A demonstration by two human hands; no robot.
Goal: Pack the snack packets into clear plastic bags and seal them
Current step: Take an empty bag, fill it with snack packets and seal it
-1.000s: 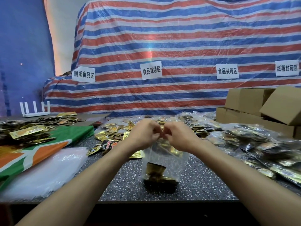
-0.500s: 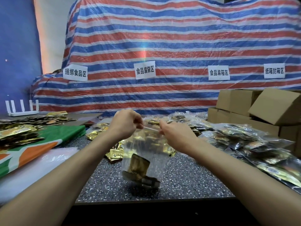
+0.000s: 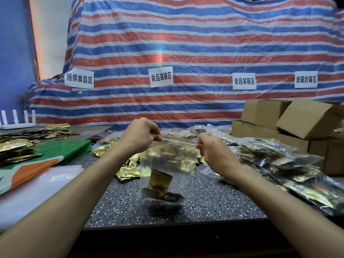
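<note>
Head view: the left hand (image 3: 139,136) and right hand (image 3: 214,153) are held apart, each pinching one top corner of a clear bag (image 3: 167,164). The zip strip (image 3: 178,140) is stretched straight between them. The bag hangs in front of the person over the table (image 3: 204,202), its bottom low above the surface; whether it touches cannot be told. A few gold packets (image 3: 160,185) lie in the bottom of it, so this bag looks filled. The strip appears flat and drawn shut, though whether it is sealed along its whole length cannot be told; the sealing looks to be at or near its end.

To the right lies a heap of filled bags (image 3: 279,159), likely finished, beside boxes (image 3: 305,118). Much seems left: loose packets (image 3: 128,172) lie just behind the bag, more are piled at the far left (image 3: 16,148), and a pale stack, probably empty bags (image 3: 37,189), waits at the near left.
</note>
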